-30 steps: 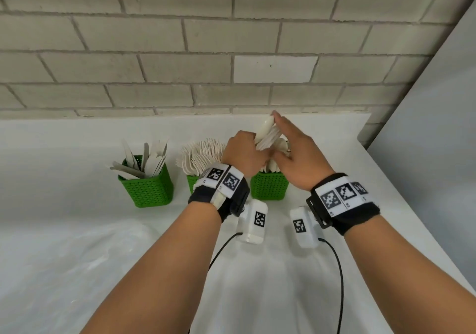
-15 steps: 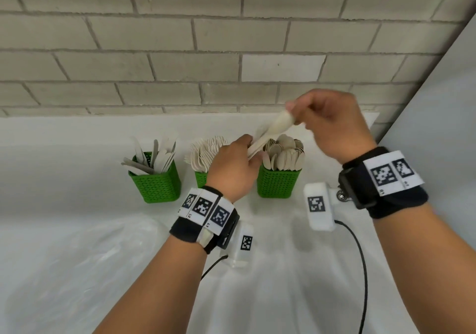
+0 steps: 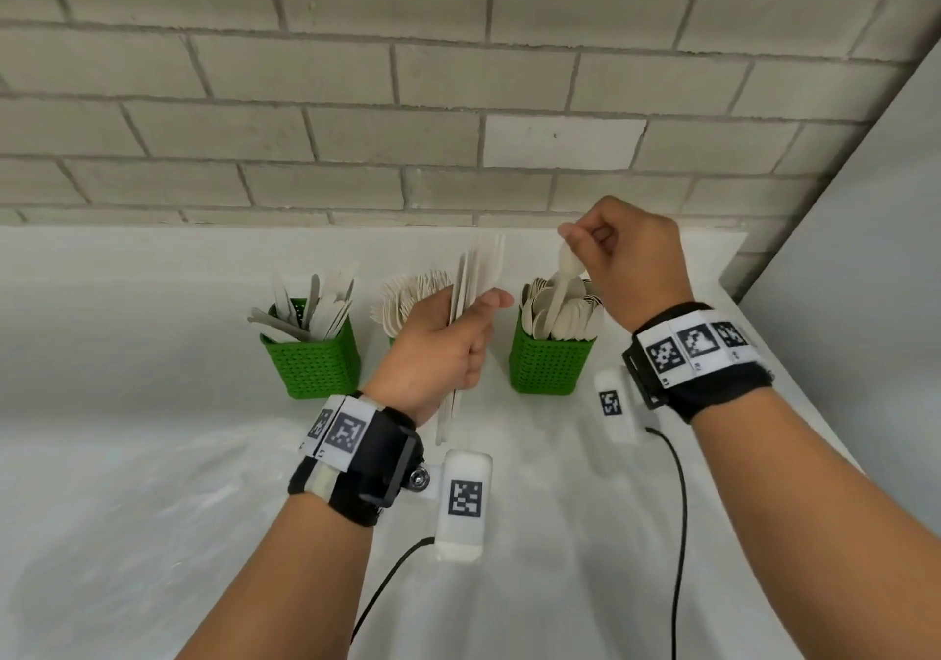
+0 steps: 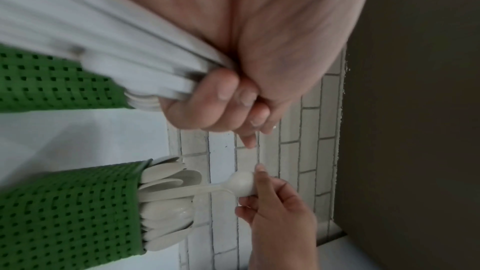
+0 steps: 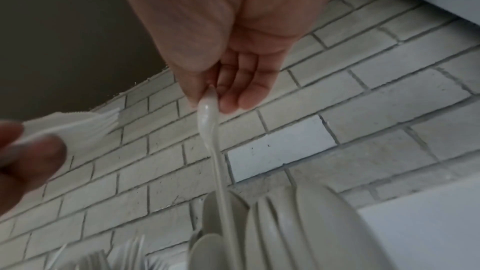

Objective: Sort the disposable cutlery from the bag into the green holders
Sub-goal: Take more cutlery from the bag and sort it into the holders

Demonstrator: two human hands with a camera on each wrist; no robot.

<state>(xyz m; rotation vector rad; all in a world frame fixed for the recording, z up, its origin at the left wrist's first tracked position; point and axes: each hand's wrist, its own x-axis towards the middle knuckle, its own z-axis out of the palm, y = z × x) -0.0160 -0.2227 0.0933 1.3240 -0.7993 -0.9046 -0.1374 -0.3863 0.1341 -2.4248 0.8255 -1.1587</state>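
The right hand [image 3: 631,257] pinches a light, stiff, slippery spoon [image 3: 564,277] by its bowl over the full holder [image 3: 552,359] near the tabletop's back edge, while the left hand [image 3: 438,353] grips a bunch of cutlery [image 3: 473,277].

**Plastic, brick and cloth**

Your spoon [image 3: 564,277] is smooth, glossy off-white plastic; the cutlery bundle [image 3: 476,282] looks matt by comparison. The holders [image 3: 552,364] are green plastic with a perforated, woven-look wall. The table [image 3: 153,343] is smooth matt white, the wall [image 3: 458,99] rough brick. Your wristbands [image 3: 713,389] are black cloth.
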